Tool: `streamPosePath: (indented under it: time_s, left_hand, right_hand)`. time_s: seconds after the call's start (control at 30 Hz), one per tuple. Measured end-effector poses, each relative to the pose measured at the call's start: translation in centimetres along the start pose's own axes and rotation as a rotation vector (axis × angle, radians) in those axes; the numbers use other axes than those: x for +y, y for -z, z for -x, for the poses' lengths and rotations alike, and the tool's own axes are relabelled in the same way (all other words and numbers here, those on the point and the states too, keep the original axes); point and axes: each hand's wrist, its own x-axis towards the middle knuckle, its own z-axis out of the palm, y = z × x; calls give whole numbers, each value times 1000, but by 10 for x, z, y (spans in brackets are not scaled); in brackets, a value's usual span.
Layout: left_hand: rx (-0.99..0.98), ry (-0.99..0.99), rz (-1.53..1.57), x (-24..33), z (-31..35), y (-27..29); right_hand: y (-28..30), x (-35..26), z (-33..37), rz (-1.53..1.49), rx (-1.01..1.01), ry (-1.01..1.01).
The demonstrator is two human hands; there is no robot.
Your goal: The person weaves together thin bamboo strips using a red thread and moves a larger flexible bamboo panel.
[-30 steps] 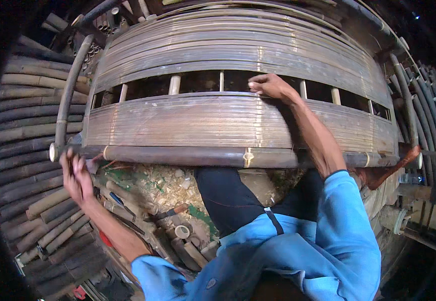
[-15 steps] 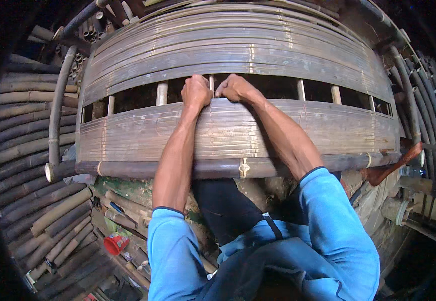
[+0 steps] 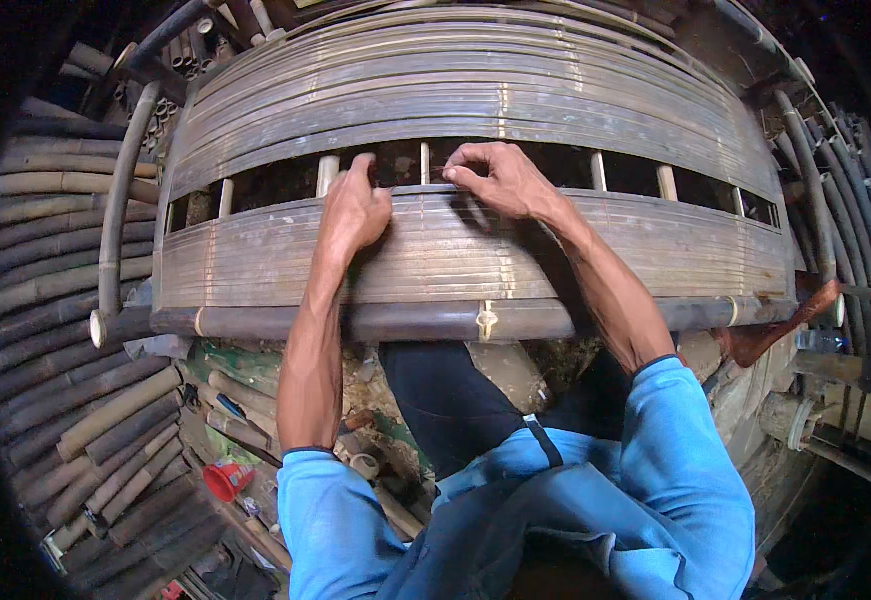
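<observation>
A bamboo bench of narrow flat slats (image 3: 435, 255) lies in front of me, with a dark gap across its middle. Pale cross rods (image 3: 424, 163) span that gap. My left hand (image 3: 355, 208) rests at the gap's near edge, left of the middle rod, its fingers curled; what they hold, if anything, is hidden. Right of that rod, my right hand (image 3: 505, 182) is raised over the slat edge with thumb and forefinger pinched together. Whatever is in the pinch is too fine to make out.
A thick dark bamboo pole (image 3: 385, 321) forms the bench's front rail. Bamboo poles (image 3: 65, 270) are stacked at the left, and more dark poles (image 3: 860, 220) stand at the right. A red cup (image 3: 227, 480) lies on the littered floor at lower left.
My hands have drawn apart from the middle rod, the left going left and down, the right going right. My right hand's pinch now shows more plainly.
</observation>
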Motion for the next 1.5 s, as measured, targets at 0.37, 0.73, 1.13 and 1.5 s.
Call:
streamPosePath:
  time_s: [0.37,0.73,1.13,1.5]
  left_hand:
    - [-235,190,886,66,31,21]
    - [-393,583,576,10,193,124]
    - [134,-5,1794,38,223,171]
    - [330,814,732,-38,344,110]
  right_hand:
    - [-14,-27,8,374,-83,215]
    - [6,42,11,299,-88,-350]
    - [8,66,-6,318,-138,-424]
    - [94,58,142,439,362,-131]
